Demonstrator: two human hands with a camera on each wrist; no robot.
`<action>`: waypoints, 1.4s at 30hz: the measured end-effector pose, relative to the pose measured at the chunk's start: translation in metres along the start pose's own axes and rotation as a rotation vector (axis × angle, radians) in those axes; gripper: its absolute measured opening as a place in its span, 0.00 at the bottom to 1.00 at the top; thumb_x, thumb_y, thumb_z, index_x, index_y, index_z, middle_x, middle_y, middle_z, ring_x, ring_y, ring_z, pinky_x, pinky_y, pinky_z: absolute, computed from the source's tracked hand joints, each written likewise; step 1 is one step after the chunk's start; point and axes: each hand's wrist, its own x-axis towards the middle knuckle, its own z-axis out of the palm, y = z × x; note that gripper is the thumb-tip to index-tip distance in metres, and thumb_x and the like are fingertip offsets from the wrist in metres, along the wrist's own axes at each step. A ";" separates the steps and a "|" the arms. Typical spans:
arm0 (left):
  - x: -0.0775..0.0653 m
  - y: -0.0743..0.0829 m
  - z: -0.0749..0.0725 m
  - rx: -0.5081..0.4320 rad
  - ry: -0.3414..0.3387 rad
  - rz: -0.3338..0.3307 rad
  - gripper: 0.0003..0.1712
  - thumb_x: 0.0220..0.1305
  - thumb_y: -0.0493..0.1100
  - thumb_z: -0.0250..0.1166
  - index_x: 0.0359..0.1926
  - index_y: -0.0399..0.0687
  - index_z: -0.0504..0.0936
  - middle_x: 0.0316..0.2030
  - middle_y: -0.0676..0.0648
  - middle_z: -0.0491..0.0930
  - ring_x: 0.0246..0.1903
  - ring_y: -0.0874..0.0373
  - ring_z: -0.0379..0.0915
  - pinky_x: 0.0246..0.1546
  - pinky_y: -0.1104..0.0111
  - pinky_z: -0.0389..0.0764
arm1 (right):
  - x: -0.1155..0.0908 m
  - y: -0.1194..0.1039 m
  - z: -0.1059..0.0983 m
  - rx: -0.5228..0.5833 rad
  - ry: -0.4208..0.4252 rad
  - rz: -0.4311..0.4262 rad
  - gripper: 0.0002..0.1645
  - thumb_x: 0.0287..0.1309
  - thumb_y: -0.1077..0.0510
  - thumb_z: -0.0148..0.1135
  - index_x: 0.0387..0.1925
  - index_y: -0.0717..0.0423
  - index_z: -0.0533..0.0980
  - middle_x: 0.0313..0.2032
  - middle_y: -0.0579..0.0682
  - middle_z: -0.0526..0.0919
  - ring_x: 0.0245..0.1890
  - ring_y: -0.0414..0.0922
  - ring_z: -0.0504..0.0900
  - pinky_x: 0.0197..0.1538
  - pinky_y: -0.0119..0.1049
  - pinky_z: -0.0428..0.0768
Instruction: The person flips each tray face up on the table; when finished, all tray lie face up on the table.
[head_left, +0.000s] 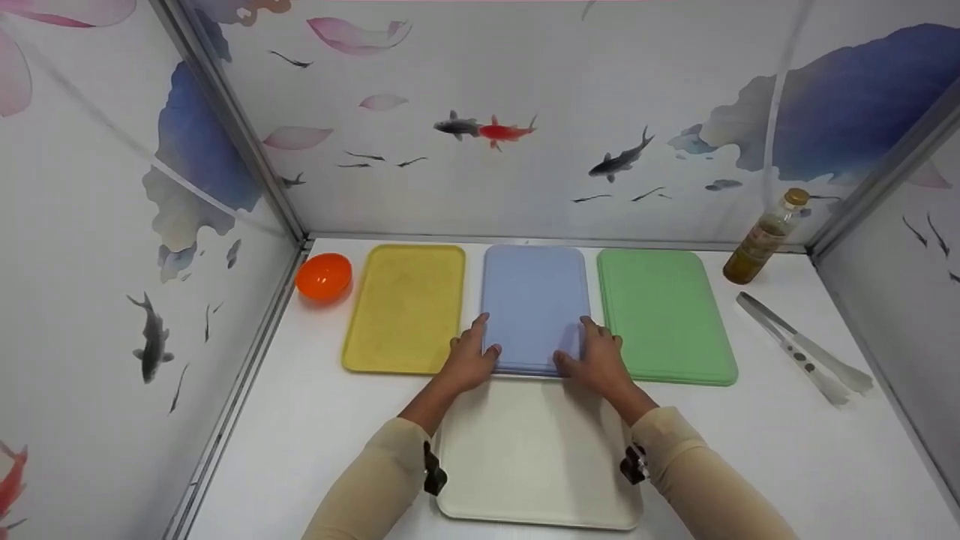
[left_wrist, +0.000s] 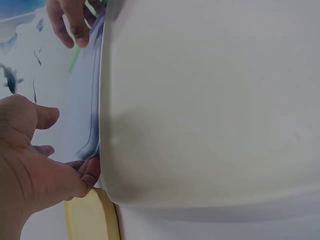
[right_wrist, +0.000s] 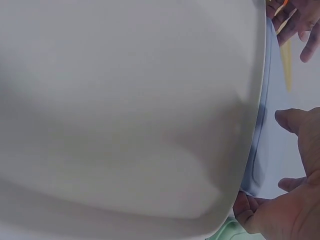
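Observation:
A light-blue tray (head_left: 535, 300) lies flat between a yellow tray (head_left: 409, 307) and a green tray (head_left: 666, 315). My left hand (head_left: 469, 364) is at the blue tray's left edge by the near corner, its fingertips touching the side. At the right edge, my right hand (head_left: 602, 361) mirrors it. Both wrist views show the thumbs lifted apart from the fingers, with the lower fingers against the blue tray's corners. Below my wrists lies a larger cream tray (head_left: 536, 457), its far edge close to the blue tray's near edge.
An orange bowl (head_left: 324, 278) stands left of the yellow tray. At the back right is a bottle (head_left: 757, 244) of amber liquid with a gold cap. Metal tongs (head_left: 806, 352) lie at the right. Printed panels (head_left: 525, 187) wall in the white table.

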 end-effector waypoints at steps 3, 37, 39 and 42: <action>0.002 -0.003 0.000 -0.035 0.025 -0.007 0.41 0.80 0.47 0.60 0.88 0.47 0.59 0.81 0.33 0.67 0.75 0.32 0.61 0.77 0.38 0.66 | 0.001 0.001 0.002 0.031 0.030 -0.027 0.53 0.64 0.50 0.77 0.79 0.71 0.63 0.71 0.81 0.72 0.67 0.77 0.70 0.69 0.72 0.74; -0.036 0.093 -0.025 -0.202 0.240 0.208 0.38 0.85 0.55 0.60 0.87 0.54 0.60 0.84 0.39 0.61 0.80 0.33 0.52 0.77 0.31 0.62 | 0.016 -0.008 0.004 0.209 -0.046 0.047 0.54 0.82 0.35 0.57 0.85 0.71 0.55 0.80 0.76 0.65 0.82 0.71 0.64 0.83 0.64 0.64; -0.036 0.097 -0.025 -0.210 0.240 0.214 0.39 0.85 0.56 0.61 0.87 0.55 0.60 0.85 0.40 0.61 0.80 0.33 0.52 0.77 0.31 0.61 | 0.017 -0.009 0.003 0.227 -0.037 0.058 0.52 0.82 0.36 0.57 0.85 0.71 0.56 0.79 0.76 0.67 0.81 0.70 0.67 0.82 0.63 0.66; -0.036 0.103 -0.025 -0.212 0.246 0.213 0.40 0.83 0.58 0.62 0.87 0.57 0.60 0.84 0.40 0.61 0.80 0.33 0.53 0.77 0.31 0.61 | 0.019 -0.012 0.001 0.252 -0.025 0.071 0.51 0.83 0.37 0.56 0.84 0.70 0.57 0.76 0.77 0.71 0.78 0.70 0.72 0.80 0.63 0.70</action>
